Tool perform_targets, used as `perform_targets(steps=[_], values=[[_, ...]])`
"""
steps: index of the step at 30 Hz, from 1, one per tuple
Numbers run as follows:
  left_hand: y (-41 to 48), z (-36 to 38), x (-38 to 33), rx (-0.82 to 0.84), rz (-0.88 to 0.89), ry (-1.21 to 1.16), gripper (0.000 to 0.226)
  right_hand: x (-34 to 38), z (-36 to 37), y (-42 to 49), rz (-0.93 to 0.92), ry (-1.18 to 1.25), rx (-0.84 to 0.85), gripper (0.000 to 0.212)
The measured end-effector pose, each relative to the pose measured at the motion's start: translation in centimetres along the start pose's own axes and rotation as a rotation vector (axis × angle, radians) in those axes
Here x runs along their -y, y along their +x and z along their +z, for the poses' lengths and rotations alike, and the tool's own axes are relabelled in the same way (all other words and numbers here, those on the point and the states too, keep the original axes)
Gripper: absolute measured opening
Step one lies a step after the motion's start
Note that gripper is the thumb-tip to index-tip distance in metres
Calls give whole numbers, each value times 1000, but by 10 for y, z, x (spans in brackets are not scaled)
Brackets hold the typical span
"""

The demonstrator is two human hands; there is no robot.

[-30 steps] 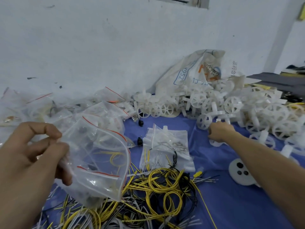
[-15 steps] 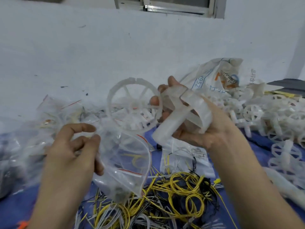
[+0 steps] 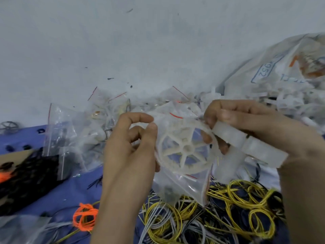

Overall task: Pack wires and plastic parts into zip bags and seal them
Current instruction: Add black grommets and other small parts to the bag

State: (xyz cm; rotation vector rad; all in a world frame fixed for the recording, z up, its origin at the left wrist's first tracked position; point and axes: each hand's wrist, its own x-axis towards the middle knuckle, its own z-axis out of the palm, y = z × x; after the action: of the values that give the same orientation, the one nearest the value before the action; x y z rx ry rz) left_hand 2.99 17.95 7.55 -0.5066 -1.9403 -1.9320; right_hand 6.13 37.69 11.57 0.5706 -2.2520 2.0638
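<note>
Left hand [image 3: 133,148] pinches top edge of clear zip bag [image 3: 182,185] between thumb and forefinger. Right hand [image 3: 255,127] pinches rim of white spoked wheel [image 3: 185,148] at bag mouth, with 1 flat plastic strip [image 3: 246,143] also in its curled fingers. Yellow wires [image 3: 246,201] are heaped on blue cloth [image 3: 79,187] below.

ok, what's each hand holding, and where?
Left hand pinches the zip bag at its open top edge. Right hand grips the spoked wheel by its upper rim, plus a second plastic part.
</note>
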Motion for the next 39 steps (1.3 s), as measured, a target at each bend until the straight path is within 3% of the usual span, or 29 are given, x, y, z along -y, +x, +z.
perform_targets(steps=[2,8,12,16,21,25,30,34,36,39], values=[[-2,2,-1,19,11,-7,11,-4,2,-5,24,78,19,13],[-5,7,-3,65,-9,16,7,-5,12,-1,99,-41,-111,36],[-6,10,-4,75,4,55,7,-5,19,2,104,-188,-245,22],[-6,9,-4,81,5,67,9,-5,22,0,115,-393,-337,23],[-6,10,-5,63,11,68,9,-6,29,3,74,-358,-409,26],[-5,11,-2,38,26,75,11,-14,39,12,4,-469,-474,25],[-3,8,1,3,18,73,14,-13,45,15,-144,-140,-666,25],[-4,9,-3,6,25,77,13,-22,60,22,-384,-377,-853,26],[-4,9,-2,-1,41,86,13,-26,63,26,-410,-536,-786,22],[-2,4,1,-69,67,76,16,-27,68,25,-283,-502,-400,21]])
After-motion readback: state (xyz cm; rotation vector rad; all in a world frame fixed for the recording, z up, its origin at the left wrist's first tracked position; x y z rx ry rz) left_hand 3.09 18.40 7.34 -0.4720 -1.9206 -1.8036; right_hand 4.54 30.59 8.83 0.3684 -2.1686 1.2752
